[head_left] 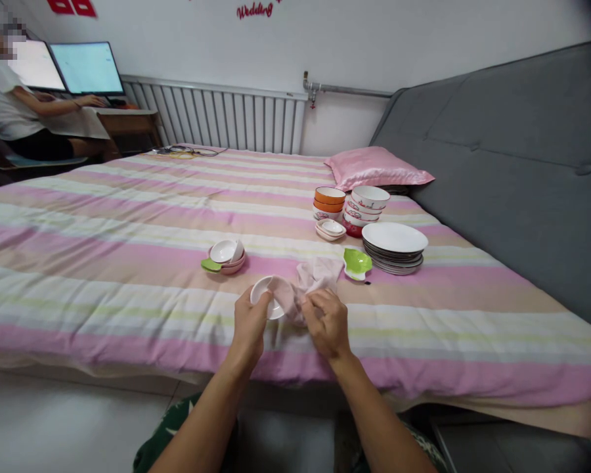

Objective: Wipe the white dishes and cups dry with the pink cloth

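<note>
My left hand [250, 320] is closed on the rim of a small white bowl [260, 291], its thumb over the near edge. In my right hand [326, 318] is a pale pink cloth [320, 270], pinched between thumb and fingers. Part of the cloth covers the bowl's right side; the rest lies bunched on the bed beyond the hand. To the left sits a group of small dishes with a white bowl [225, 250] on top and a green leaf-shaped handle showing. Just right of the cloth lies a green leaf-shaped dish [357, 263].
A stack of plates [394, 238], orange bowls [329, 196], white patterned bowls [370, 197] and small pink dishes [330, 228] stand on the striped bedspread [128, 263]. Behind them are a pink pillow [377, 167] and grey headboard [502, 144]. Another person [14, 98] sits at a desk, far left.
</note>
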Demonstrator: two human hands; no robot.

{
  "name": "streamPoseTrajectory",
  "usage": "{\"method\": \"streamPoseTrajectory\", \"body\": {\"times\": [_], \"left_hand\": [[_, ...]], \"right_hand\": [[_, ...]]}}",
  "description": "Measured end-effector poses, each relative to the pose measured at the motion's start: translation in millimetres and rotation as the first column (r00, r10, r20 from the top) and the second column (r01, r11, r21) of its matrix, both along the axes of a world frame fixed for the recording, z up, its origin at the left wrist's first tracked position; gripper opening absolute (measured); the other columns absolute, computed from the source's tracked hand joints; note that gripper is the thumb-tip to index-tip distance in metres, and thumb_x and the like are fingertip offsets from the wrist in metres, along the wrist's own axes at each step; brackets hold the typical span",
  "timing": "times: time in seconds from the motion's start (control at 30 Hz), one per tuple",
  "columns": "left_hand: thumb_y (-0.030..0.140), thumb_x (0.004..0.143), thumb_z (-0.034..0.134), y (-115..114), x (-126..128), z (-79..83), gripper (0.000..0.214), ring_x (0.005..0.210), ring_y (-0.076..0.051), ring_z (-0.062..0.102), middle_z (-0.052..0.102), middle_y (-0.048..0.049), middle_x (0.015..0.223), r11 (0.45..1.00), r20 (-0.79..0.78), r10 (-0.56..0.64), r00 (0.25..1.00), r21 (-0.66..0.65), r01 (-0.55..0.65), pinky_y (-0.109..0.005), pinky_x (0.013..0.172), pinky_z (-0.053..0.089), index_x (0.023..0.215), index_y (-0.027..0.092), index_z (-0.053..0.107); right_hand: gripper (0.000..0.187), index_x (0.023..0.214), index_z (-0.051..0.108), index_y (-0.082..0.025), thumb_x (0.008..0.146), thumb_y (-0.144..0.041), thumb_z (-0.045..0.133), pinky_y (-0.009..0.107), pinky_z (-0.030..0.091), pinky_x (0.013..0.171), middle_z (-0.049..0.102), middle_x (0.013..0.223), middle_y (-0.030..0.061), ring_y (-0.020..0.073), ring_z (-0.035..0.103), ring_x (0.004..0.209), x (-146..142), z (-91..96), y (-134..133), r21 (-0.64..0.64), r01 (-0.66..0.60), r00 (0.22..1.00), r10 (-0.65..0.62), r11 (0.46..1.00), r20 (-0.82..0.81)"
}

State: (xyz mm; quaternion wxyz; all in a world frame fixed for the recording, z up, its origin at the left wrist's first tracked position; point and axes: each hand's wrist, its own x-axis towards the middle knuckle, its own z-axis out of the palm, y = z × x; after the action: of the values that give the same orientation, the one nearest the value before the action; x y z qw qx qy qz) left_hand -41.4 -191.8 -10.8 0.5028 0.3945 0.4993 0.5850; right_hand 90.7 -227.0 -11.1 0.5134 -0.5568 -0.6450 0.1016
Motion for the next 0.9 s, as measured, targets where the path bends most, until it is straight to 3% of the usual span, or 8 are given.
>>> {"method": "streamPoseTrajectory", "body": {"times": [0.13, 0.23, 0.43, 0.57, 0.77, 0.9], "left_hand": [[0.028, 0.069, 0.06, -0.8, 0.8, -4.8, 0.026, 0.069, -0.016, 0.059, 0.067, -0.004, 0.078, 0.994, -0.189, -0.001, 0.982, 0.108, 0.022, -0.023, 0.062, 0.043, 0.09, 0.015, 0.067], [0.026, 0.072, 0.058, -5.6, 3.1, -4.6, 0.024, 0.072, -0.017, 0.061, 0.069, -0.004, 0.081, 0.978, -0.313, -0.035, 0.949, 0.186, 0.097, -0.025, 0.066, 0.044, 0.092, 0.017, 0.068], [0.022, 0.075, 0.053, -14.6, 8.9, -0.8, 0.02, 0.075, -0.018, 0.061, 0.069, -0.0037, 0.083, 0.95, -0.489, 0.002, 0.872, 0.273, 0.15, -0.025, 0.069, 0.043, 0.091, 0.018, 0.066], [0.022, 0.078, 0.049, -14.2, 9.4, -2.2, 0.021, 0.078, -0.018, 0.062, 0.068, -0.0044, 0.085, 0.946, -0.543, -0.042, 0.839, 0.248, 0.207, -0.026, 0.071, 0.043, 0.092, 0.018, 0.063], [0.014, 0.075, 0.045, -15.1, 7.6, 0.1, 0.028, 0.075, -0.017, 0.06, 0.065, -0.0035, 0.088, 0.952, -0.573, -0.086, 0.815, 0.195, 0.237, -0.026, 0.068, 0.042, 0.101, 0.018, 0.052], [0.012, 0.074, 0.042, -16.4, 5.5, 3.4, 0.028, 0.067, -0.016, 0.058, 0.064, -0.0002, 0.08, 0.939, -0.609, -0.135, 0.781, 0.173, 0.297, -0.025, 0.062, 0.04, 0.099, 0.019, 0.049]], "right_hand": [[0.023, 0.073, 0.054, -0.019, 0.083, -0.039, 0.051, 0.024, 0.043, 0.057, 0.057, 0.063, -0.0013, 0.0122, 0.053, 0.057, -2.7, -0.5, 4.2, -0.131, -0.024, 0.953, -0.017, 0.991, -0.301], [0.024, 0.083, 0.058, -0.018, 0.08, -0.042, 0.056, 0.022, 0.044, 0.053, 0.062, 0.069, 0.0006, 0.0127, 0.056, 0.056, -6.4, -3.7, 5.5, -0.198, -0.096, 0.931, 0.017, 0.976, -0.366], [0.02, 0.08, 0.061, -0.018, 0.083, -0.035, 0.052, 0.022, 0.04, 0.053, 0.061, 0.063, 0.0007, 0.0138, 0.056, 0.055, -7.8, -10.7, 5.7, -0.224, -0.033, 0.98, -0.012, 0.974, -0.2], [0.02, 0.084, 0.056, -0.019, 0.089, -0.032, 0.041, 0.023, 0.038, 0.054, 0.061, 0.065, 0.0012, 0.0162, 0.058, 0.059, -9.0, -13.4, 4.3, -0.263, -0.054, 0.997, 0.037, 0.963, -0.071], [0.023, 0.095, 0.05, -0.019, 0.093, -0.033, 0.031, 0.026, 0.04, 0.062, 0.065, 0.081, 0.0052, 0.0206, 0.063, 0.075, -11.6, -14.5, 2.5, -0.301, -0.045, 0.999, 0.035, 0.953, -0.038], [0.024, 0.097, 0.051, -0.02, 0.094, -0.031, 0.03, 0.026, 0.04, 0.066, 0.067, 0.087, 0.0053, 0.0214, 0.064, 0.08, -9.6, -9.6, 1.1, -0.296, -0.034, 0.998, 0.047, 0.955, 0.036]]}}
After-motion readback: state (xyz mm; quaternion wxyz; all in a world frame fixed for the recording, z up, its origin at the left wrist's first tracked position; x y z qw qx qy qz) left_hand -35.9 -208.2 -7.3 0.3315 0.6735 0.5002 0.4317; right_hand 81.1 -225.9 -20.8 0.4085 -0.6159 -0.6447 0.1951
